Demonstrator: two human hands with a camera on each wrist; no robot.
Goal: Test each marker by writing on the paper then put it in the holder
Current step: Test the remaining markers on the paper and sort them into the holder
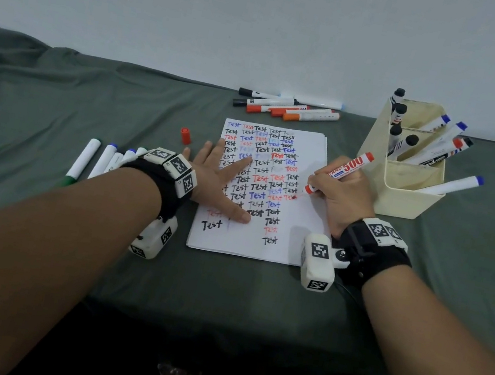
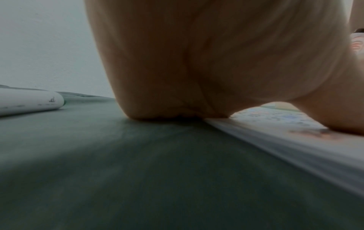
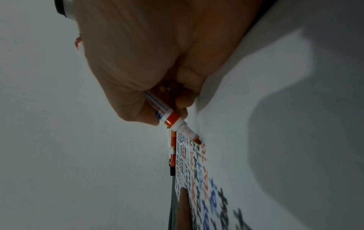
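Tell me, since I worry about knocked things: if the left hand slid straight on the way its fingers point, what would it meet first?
Probably nothing on the paper itself: the left hand lies flat, fingers pointing away and rightward over the writing. Beyond the far edge, the loose markers by the wall look nearest that line, though depth is unclear.

Grey-green tablecloth (image 1: 55, 107), plain, wrinkled at far left. White paper (image 1: 293, 238) covered in rows of "Test" in black, red and blue ink. Red-tipped marker (image 1: 339, 173) in right hand (image 1: 346, 201): white barrel, red "500" lettering, blue label band, red collar and end plug. Loose red cap (image 1: 185, 135) left of the paper. Cream-yellow holder (image 1: 409, 199), plain, with white markers capped black, blue and red. Far pile of markers (image 1: 287, 106): white barrels, black, red and orange caps. Near-left row of markers (image 1: 102, 158): white, blue ends, one green. Wrist cameras (image 1: 317, 262) white with black-and-white square tag patterns, on black straps.
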